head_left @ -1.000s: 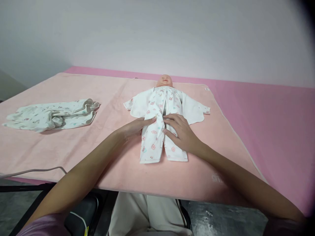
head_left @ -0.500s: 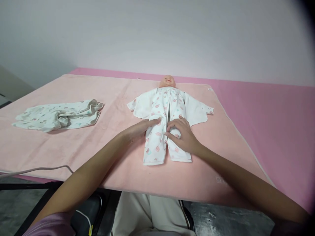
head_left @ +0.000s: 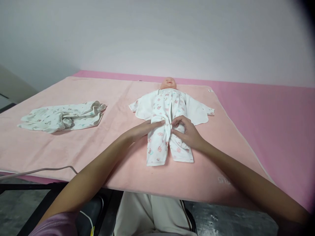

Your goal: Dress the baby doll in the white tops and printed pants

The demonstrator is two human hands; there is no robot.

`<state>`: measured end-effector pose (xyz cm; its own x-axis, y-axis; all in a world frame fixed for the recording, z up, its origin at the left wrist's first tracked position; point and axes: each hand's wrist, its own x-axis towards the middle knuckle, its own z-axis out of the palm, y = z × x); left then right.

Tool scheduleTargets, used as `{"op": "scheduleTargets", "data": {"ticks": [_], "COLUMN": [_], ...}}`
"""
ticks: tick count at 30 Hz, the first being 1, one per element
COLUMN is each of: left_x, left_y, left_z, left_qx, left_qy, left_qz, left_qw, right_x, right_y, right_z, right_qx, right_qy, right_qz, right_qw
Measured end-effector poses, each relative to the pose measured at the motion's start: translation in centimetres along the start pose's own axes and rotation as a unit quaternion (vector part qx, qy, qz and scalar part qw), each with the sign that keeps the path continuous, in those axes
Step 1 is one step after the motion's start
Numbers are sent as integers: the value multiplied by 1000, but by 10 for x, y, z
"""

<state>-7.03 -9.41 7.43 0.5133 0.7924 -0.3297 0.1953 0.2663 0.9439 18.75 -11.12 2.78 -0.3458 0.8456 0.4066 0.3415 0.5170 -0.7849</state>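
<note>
Head view: right hand (head_left: 189,132), thumb and fingertips pinching the middle edge of one printed white garment (head_left: 157,141); left hand (head_left: 141,130), thumb atop it, fingers partly hidden, grip uncertain. Garment: between hands, below doll's head (head_left: 168,82). Forearms (head_left: 108,150): slanting inward. Peach blanket (head_left: 118,114): pale lettering (head_left: 223,181), illegible; corner tag (head_left: 210,90), unreadable.

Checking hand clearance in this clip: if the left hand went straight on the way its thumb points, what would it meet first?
Apart from the printed garment it touches, the left hand would likely meet the right hand first, close by across the cloth; their exact heights are hard to judge.
</note>
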Motion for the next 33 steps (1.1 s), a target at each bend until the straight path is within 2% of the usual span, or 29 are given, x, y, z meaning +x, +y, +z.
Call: {"op": "scheduleTargets", "data": {"ticks": [4,9,11,13,15,17,20,23,26,29,33], "left_x": [-1,-3,-3,2,11,22,34,38,38,36,26], "left_y": [2,3,0,-6,-16,-27,-40,-46,-44,-39,-27], "left_z": [-19,-49,-57,-62,-64,-64,-64,-65,-66,-63,-64], "left_qx": [126,315,355,405,465,499,492,486,498,500,479], "left_qy": [45,98,148,193,197,161,89,45,55,66,57], "left_qz": [6,30,68,129,187,223,237,232,244,266,244], "left_qw": [991,943,921,884,843,822,833,842,830,822,841], "right_x": [0,-1,-2,-5,-10,-16,-26,-32,-31,-27,-24], "right_y": [-4,-11,-11,-3,12,32,57,67,66,62,56], "right_z": [-5,-17,-28,-42,-55,-66,-75,-76,-73,-72,-77], "right_qx": [-67,-139,-161,-179,-197,-217,-221,-220,-231,-251,-267], "right_qy": [-15,-33,-9,31,53,27,-18,-48,-52,-61,-97], "right_qz": [-28,-54,-58,-35,-2,7,6,-16,-43,-30,24], "right_qw": [997,988,985,983,979,976,975,974,971,965,959]}}
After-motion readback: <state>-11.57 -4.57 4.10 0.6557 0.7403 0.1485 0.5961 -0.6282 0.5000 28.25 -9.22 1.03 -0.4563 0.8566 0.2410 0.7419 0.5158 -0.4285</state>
